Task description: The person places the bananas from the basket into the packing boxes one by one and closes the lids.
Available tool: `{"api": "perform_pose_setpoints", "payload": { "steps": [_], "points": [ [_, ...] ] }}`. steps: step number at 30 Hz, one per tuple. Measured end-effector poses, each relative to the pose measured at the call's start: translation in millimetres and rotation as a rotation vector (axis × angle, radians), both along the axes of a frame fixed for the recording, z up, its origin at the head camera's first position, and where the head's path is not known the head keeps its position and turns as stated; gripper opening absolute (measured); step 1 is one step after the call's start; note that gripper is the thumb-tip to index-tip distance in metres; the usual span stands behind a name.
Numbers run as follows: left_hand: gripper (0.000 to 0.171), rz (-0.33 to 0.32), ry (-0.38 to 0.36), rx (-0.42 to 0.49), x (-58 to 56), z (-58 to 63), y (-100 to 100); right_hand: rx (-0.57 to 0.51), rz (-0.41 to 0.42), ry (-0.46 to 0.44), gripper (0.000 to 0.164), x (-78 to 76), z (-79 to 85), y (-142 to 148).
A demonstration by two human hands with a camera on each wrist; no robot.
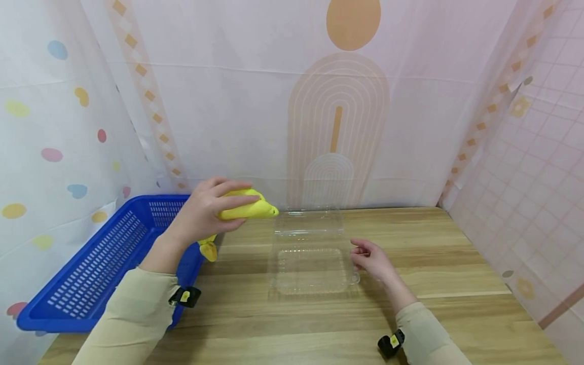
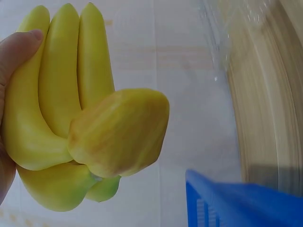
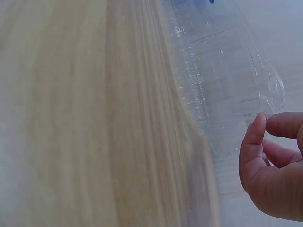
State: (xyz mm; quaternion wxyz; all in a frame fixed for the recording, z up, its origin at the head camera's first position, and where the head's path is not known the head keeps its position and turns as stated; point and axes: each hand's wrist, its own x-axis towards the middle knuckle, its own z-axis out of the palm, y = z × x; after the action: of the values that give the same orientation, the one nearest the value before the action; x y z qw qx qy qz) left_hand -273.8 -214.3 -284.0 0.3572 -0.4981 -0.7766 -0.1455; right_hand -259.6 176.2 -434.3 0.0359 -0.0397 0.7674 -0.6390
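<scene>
Holding a bunch of bananas (image 1: pixel 248 207) up in the air over the bench (image 1: pixel 255 334), the left grip (image 1: pixel 211 209) curls round it in the head view. The bunch hangs between a blue basket (image 1: pixel 86 279) on the left and a clear container (image 1: pixel 312 271) on the right, touching neither the bench nor the container. It is bright yellow, its tips pointing toward the container; a small dark mark shows at the foremost tip, and the duller stem end sticks out below the wrist. The container stands open, its lid (image 1: pixel 308 223) laid back toward the patterned cloth (image 1: pixel 228 111) behind. The right grip (image 1: pixel 373 259) is at the container's right edge, fingers bent.

The left wrist view shows the bunch closely: three long fruits lie side by side, smooth and plain yellow, with at least two more below them, tinged green toward their ends. The thick stem end is blunt and faceted, streaked orange-brown. The thumb lies across the outermost banana, and the basket's corner shows below.

In the right wrist view, two fingertips of the right grip meet at the container's rim, pinching its thin, see-through edge beside a rounded tab.
</scene>
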Motion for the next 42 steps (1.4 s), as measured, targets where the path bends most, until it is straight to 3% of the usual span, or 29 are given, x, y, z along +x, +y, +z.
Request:
{"api": "perform_pose_setpoints", "payload": {
  "steps": [12, 27, 35, 42],
  "points": [
    [0.051, -0.067, 0.025, 0.000, -7.0, -18.0, 41.4, -0.021, -0.004, -0.001, 0.046, -0.1, -1.7, -1.7],
    [0.053, -0.068, -0.015, -0.071, -7.1, -47.0, 91.7, -0.035, -0.014, 0.003, 0.046, 1.9, -1.3, -5.7],
    [0.052, -0.096, -0.033, -0.116, -8.5, -55.2, 115.5, -0.026, -0.028, -0.012, 0.045, 1.1, -1.2, -5.3],
    [0.050, -0.082, -0.071, -0.157, -8.6, -64.5, 131.5, -0.004, -0.026, -0.006, 0.044, 2.6, -0.4, -5.7]
  ]
}}
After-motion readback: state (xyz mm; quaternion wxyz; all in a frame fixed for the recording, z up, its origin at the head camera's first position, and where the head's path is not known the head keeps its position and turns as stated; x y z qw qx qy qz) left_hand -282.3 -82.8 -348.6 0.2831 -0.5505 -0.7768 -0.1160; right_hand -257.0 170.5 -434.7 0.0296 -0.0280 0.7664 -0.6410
